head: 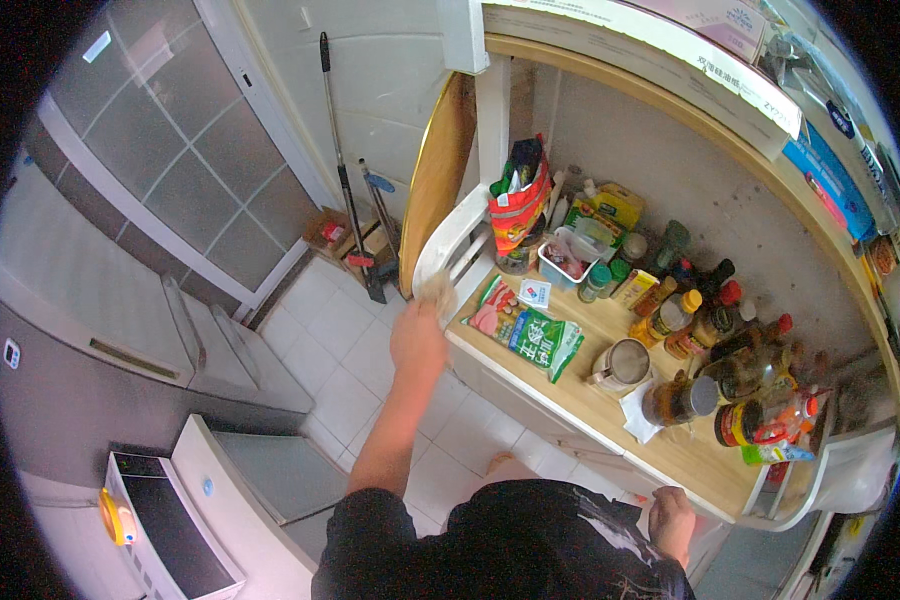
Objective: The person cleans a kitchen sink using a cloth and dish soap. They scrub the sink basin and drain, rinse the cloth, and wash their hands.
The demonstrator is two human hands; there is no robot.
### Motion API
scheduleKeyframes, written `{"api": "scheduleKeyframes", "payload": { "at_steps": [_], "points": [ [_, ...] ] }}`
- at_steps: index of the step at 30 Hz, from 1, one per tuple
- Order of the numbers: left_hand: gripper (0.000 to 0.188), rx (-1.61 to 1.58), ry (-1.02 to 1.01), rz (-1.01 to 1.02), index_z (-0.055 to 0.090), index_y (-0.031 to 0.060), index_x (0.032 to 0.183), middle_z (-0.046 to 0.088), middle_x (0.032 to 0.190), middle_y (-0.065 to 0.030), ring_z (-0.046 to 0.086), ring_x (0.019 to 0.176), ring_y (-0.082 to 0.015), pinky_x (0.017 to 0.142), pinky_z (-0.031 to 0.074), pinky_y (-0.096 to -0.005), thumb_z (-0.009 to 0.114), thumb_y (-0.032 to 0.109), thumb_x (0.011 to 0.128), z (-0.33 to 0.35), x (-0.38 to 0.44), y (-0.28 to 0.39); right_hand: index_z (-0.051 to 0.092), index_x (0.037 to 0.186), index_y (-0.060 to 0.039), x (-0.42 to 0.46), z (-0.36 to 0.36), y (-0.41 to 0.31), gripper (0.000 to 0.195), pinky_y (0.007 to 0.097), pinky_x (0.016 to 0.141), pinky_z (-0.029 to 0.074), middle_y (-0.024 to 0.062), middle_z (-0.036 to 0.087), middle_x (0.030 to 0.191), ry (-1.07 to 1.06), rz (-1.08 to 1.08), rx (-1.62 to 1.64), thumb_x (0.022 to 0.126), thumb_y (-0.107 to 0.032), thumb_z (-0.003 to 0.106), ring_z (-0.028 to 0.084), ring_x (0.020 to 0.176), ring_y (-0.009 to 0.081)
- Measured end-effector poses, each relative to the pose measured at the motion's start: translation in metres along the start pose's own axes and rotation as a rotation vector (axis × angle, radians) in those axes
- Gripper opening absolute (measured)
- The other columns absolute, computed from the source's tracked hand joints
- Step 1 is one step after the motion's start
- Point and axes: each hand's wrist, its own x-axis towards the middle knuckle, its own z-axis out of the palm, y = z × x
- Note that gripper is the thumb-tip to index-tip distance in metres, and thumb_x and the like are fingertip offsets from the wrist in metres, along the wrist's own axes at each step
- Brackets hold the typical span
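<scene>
My left hand [418, 339] is closed on a beige cloth [438, 294], pressed near the curved white end rail [429, 259] of a wooden shelf unit. My right hand [672, 517] hangs by the shelf's front edge with its fingers curled; whether it holds anything does not show. Nearest the left hand on the wooden shelf [607, 315] lies a green food packet [525, 330], with a small white sachet [535, 293] beside it. Farther right stand a metal mug [621, 365] and a dark-lidded jar [679, 400] beside a white paper.
Seasoning bottles [675, 315], a plastic tub [566, 259] and a red snack bag [521, 202] crowd the shelf's back. A round wooden board [439, 180] and long-handled tools [337, 150] lean at the wall. A microwave [176, 525] and a fridge [97, 352] stand left.
</scene>
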Motion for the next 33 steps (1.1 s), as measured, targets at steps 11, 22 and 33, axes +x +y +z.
{"api": "scheduleKeyframes", "payload": {
  "at_steps": [11,22,33],
  "points": [
    [0.035,-0.163,0.429,0.161,0.049,0.0015,0.106,0.051,0.107,-0.0148,0.050,0.094,-0.0321,0.081,0.041,-0.0374,0.050,0.001,0.071,0.011,-0.004,-0.007,0.056,0.076,-0.0042,0.013,-0.011,-0.010,0.012,0.0357,0.058,0.046,0.0110,0.055,0.080,-0.060,-0.019,-0.079,0.066,0.002,0.053,0.057,0.066,0.0307],
    [0.035,-0.536,-0.128,-0.373,0.049,0.0010,0.110,0.054,0.102,-0.0164,0.052,0.090,-0.0319,0.078,0.041,-0.0364,0.048,0.013,0.078,0.183,-0.061,-0.102,0.058,0.081,-0.0089,-0.024,-0.010,0.016,0.016,0.0322,0.052,0.048,0.0032,0.056,0.085,-0.031,0.013,-0.120,0.066,-0.005,0.057,0.057,0.062,0.0228],
    [0.042,-0.147,-0.224,-0.083,0.041,-0.0023,0.116,0.049,0.111,-0.0198,0.054,0.088,-0.0284,0.066,0.046,-0.0316,0.036,0.027,0.087,0.242,-0.081,-0.016,0.057,0.080,-0.0081,-0.078,-0.029,0.045,0.013,0.0320,0.053,0.048,0.0031,0.055,0.084,-0.066,0.108,-0.083,0.067,-0.012,0.059,0.057,0.062,0.0215]
  ]
}}
